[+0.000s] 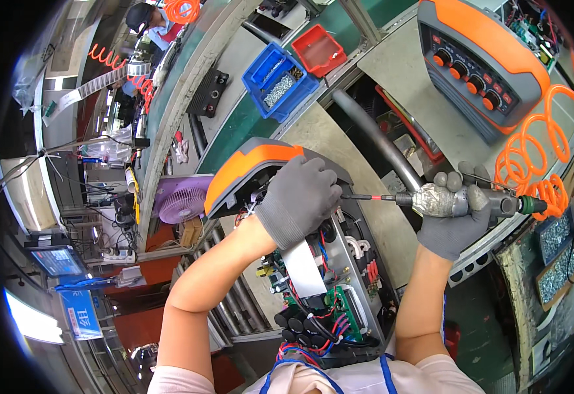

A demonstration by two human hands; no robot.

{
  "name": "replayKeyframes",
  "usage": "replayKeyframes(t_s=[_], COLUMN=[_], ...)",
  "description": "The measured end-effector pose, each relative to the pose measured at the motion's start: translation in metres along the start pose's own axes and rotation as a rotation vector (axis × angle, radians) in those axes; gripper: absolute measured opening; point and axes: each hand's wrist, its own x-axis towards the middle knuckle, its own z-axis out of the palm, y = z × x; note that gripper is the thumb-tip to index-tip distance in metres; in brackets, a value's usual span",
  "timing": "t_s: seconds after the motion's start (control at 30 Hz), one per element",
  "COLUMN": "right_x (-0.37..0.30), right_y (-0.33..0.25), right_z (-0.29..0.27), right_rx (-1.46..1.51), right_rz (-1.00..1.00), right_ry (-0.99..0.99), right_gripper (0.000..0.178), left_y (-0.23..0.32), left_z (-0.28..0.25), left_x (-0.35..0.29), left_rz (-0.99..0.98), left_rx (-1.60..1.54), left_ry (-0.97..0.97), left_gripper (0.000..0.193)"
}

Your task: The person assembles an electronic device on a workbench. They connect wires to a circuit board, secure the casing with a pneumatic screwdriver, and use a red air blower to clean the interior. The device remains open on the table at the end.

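Note:
My left hand (302, 200), in a grey glove, lies over the edge of an orange-and-grey front panel (240, 169) with its fingers curled. The panel is at the far end of an opened machine with a metal chassis (359, 276), coloured wires, black cylinders and a green circuit board (347, 307). A white sheet (305, 269) hangs below my left wrist. My right hand (456, 220), also gloved, is wrapped round an air screwdriver (435, 200) with a taped body. Its bit (369, 197) points left, its tip close to my left fingers; any screw there is hidden.
A second orange-and-grey machine (484, 65) with orange knobs stands far right. Orange coiled air hose (523, 154) hangs near the screwdriver. Beyond the panel are a blue screw bin (279, 82), a red bin (320, 50) and a purple fan (182, 203). Another person (152, 23) works far left.

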Motion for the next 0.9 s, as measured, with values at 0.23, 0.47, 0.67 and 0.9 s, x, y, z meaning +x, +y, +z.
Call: replayKeyframes(t_s=[0.23, 0.47, 0.67, 0.9], right_x=[0.0, 0.006, 0.014, 0.014], right_y=[0.002, 0.012, 0.042, 0.062], right_z=[0.001, 0.005, -0.005, 0.0], right_rx=[0.018, -0.068, -0.177, -0.274], right_rz=[0.024, -0.031, 0.029, -0.005], right_ry=[0.008, -0.007, 0.05, 0.039], right_gripper=[0.04, 0.042, 0.048, 0.045], left_y=[-0.002, -0.018, -0.097, -0.097], left_z=[0.002, -0.032, -0.012, 0.005], left_x=[-0.002, -0.002, -0.047, -0.053], left_rz=[-0.017, -0.17, -0.683, -0.692], left_rx=[-0.159, -0.109, -0.521, -0.604], left_ry=[0.074, 0.169, 0.187, 0.198], left_gripper=[0.017, 0.036, 0.049, 0.043])
